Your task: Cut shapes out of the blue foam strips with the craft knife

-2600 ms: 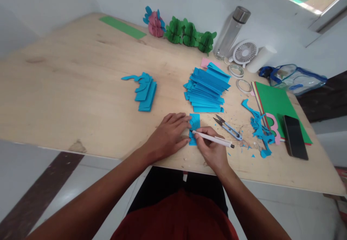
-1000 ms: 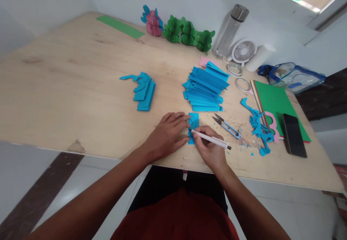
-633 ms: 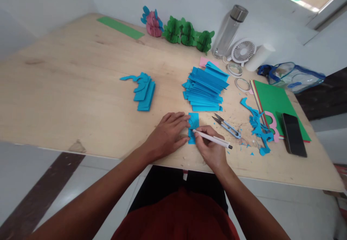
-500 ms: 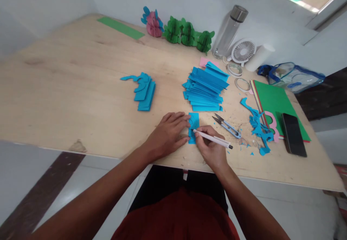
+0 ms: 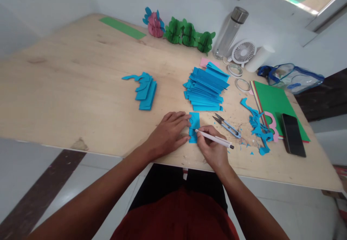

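Observation:
A small blue paper strip lies near the table's front edge, with a dark curved line drawn on it. My left hand rests flat with fingers apart, its fingertips on the strip's left edge. In my right hand is a white pen, its tip at the strip's right side and its dark end pointing right. Thread snips with dark blades lie just beyond the right hand. Behind the strip is a fanned pile of folded blue paper.
Cut blue pieces lie to the left. Blue scraps, a phone and green paper sheets are at the right. Along the wall stand green paper ornaments, a pink one, a bottle and a fan.
The view has shifted very slightly. Both hands keep nearly the same place; the pen stays at the blue strip with hardly any visible movement.

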The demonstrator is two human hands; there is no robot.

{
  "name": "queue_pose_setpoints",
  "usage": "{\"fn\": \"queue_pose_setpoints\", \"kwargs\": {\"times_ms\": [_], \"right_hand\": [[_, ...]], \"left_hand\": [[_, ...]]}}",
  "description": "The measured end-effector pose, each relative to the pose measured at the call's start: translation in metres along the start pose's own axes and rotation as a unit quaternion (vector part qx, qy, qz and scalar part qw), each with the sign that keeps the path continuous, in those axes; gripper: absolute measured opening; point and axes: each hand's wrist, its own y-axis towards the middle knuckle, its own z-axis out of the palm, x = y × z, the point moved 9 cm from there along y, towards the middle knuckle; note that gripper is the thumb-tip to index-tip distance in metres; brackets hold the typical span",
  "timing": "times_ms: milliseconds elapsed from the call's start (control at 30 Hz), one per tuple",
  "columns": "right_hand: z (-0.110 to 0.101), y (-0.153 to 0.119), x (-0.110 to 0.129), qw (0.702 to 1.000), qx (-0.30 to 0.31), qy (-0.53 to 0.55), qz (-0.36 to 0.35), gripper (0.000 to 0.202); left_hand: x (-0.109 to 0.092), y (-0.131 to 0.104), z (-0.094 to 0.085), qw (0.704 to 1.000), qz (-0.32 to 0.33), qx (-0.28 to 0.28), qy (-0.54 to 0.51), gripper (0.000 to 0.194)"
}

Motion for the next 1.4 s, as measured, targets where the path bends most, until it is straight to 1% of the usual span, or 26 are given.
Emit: {"fn": "queue_pose_setpoints", "kwargs": {"times_ms": [300, 633, 800, 1400], "right_hand": [[-0.002, -0.0013, -0.0018, 1.0, 0.0, -0.005, 0.004, 0.01], [-0.004, -0.0027, -0.0017, 1.0, 0.003, -0.01, 0.01, 0.01], [-0.0064, -0.0033, -0.0005, 1.0, -0.003, -0.013, 0.009, 0.009], [-0.0075, -0.008, -0.0005, 1.0, -0.01, -0.017, 0.007, 0.01]], "left_hand": [[-0.0001, 0.0, -0.0016, 1.0, -0.002, -0.001, -0.006, 0.029], [0.0018, 0.0001, 0.0024, 1.0, -0.008, 0.007, 0.001, 0.027], [0.0014, -0.0004, 0.0025, 1.0, -0.003, 0.001, 0.004, 0.027], [-0.0002, -0.0001, 0.0029, 1.0, 0.002, 0.007, 0.017, 0.029]]}}
